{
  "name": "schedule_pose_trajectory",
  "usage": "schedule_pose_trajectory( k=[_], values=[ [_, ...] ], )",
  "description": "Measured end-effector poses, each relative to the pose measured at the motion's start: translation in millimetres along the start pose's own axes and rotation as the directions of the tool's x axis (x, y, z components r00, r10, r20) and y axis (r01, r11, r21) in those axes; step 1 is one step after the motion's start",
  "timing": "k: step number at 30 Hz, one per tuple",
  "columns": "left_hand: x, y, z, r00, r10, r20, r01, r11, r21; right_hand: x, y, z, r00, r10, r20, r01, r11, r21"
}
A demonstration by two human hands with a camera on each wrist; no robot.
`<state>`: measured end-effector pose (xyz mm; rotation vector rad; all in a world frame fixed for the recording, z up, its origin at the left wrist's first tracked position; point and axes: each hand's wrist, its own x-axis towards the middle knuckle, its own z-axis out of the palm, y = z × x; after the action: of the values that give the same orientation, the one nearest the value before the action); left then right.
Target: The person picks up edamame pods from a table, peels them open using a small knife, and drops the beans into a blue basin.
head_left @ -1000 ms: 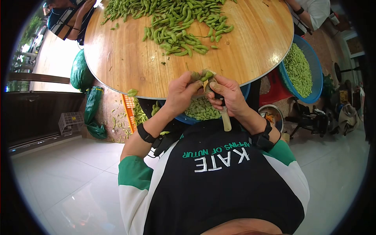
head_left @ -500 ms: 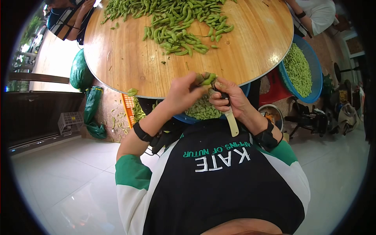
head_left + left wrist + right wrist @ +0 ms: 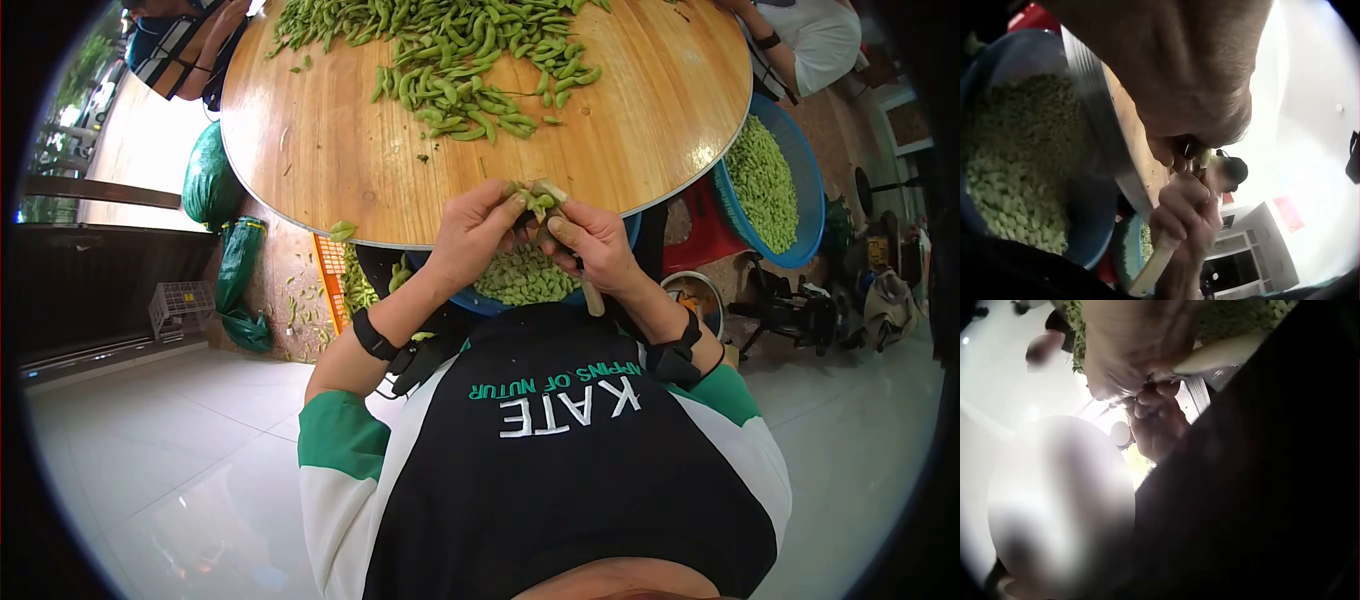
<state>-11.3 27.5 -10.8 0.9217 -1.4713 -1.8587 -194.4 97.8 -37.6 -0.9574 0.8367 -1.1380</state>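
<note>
Just past the table's near edge, my left hand (image 3: pixel 478 232) pinches green soybean pods (image 3: pixel 540 203) between thumb and fingers. Facing it, my right hand (image 3: pixel 597 242) has its fingers curled round a tool with a flat cream handle (image 3: pixel 593 298); the tool's other end is hidden by the hand. Both hands' fingertips meet at the pods. In the left wrist view the cream handle (image 3: pixel 1152 265) sticks out below the right fist. Under the hands sits a blue basin (image 3: pixel 1107 234) of shelled green beans (image 3: pixel 525 278).
A large heap of soybean pods (image 3: pixel 470 60) covers the far part of the round wooden table (image 3: pixel 320 160). To the right stands a blue basket (image 3: pixel 815 215) of shelled beans. An orange crate (image 3: pixel 328 275) and green sacks (image 3: pixel 210 180) are at left. Other people sit across the table.
The left hand turned over the pods and back, and the pods between the fingertips now look bunched and split. The cream handle swung outward, then back in under the right hand.
</note>
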Motion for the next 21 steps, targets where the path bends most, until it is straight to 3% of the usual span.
schedule_pose_trajectory(
  k=[2, 4, 5, 7, 9, 11, 12, 13, 14, 16, 17, 18, 19, 20, 21],
  values=[
    [1.6, -5.6, 7.2, 0.998, 0.055, -0.004, -0.055, 0.998, -0.016, -2.4, -4.3, 2.6, 1.000, 0.026, -0.011, -0.025, 0.996, 0.086],
    [3.9, -8.9, 17.4, 0.938, 0.305, -0.166, -0.313, 0.949, -0.024, -3.2, -4.4, 2.1, 0.999, 0.049, -0.019, -0.045, 0.985, 0.169],
    [3.6, -9.2, 17.4, 0.938, 0.304, -0.167, -0.312, 0.950, -0.025, -3.9, 0.0, 0.8, 0.999, 0.050, -0.017, -0.046, 0.985, 0.165],
    [4.2, -8.7, 16.4, 0.920, 0.376, -0.108, -0.347, 0.912, 0.219, -4.3, 1.5, -0.7, 0.999, 0.051, -0.009, -0.049, 0.986, 0.159],
    [3.9, -6.6, 16.1, 0.943, 0.327, -0.060, -0.309, 0.928, 0.207, -6.1, -1.1, -1.3, 1.000, 0.004, -0.030, -0.004, 1.000, 0.012],
    [4.6, -2.2, 14.3, 0.962, 0.274, -0.009, -0.267, 0.944, 0.195, -7.3, -8.7, 2.2, 0.998, 0.041, -0.050, -0.036, 0.993, 0.109],
    [7.7, 2.0, 10.9, 0.886, 0.458, 0.081, -0.437, 0.762, 0.478, -7.6, -11.8, 3.1, 0.995, 0.079, -0.060, -0.066, 0.977, 0.203],
    [8.9, 4.1, 8.7, 0.780, 0.586, 0.221, -0.550, 0.472, 0.689, -8.5, -12.7, 3.2, 0.995, 0.080, -0.060, -0.066, 0.977, 0.203],
    [7.6, 3.9, 8.3, 0.779, 0.587, 0.220, -0.550, 0.471, 0.690, -9.0, -13.6, 3.0, 0.995, 0.092, -0.035, -0.083, 0.978, 0.192],
    [6.4, 2.1, 8.1, 0.875, 0.472, 0.113, -0.445, 0.688, 0.574, -8.7, -15.6, 0.2, 0.995, 0.099, -0.015, -0.094, 0.979, 0.181],
    [7.2, -0.3, 7.0, 0.875, 0.469, 0.116, -0.445, 0.689, 0.573, -9.3, -15.9, -1.8, 0.999, 0.048, -0.021, -0.044, 0.988, 0.149],
    [7.6, -3.8, 5.6, 0.925, 0.375, 0.065, -0.358, 0.801, 0.480, -9.8, -15.8, -2.9, 1.000, -0.001, -0.023, 0.004, 0.993, 0.117],
    [7.3, -5.6, 5.0, 0.963, 0.270, 0.024, -0.259, 0.890, 0.375, -10.3, -16.4, -2.2, 1.000, 0.001, -0.025, 0.002, 0.993, 0.119],
    [5.7, -5.9, 6.5, 0.963, 0.267, 0.024, -0.256, 0.891, 0.375, -10.6, -18.0, -0.6, 0.999, 0.045, -0.012, -0.043, 0.992, 0.119],
    [4.1, -4.8, 9.7, 0.980, 0.199, 0.007, -0.195, 0.948, 0.253, -10.2, -18.8, 0.5, 0.996, 0.087, 0.000, -0.086, 0.989, 0.117]
  ],
)
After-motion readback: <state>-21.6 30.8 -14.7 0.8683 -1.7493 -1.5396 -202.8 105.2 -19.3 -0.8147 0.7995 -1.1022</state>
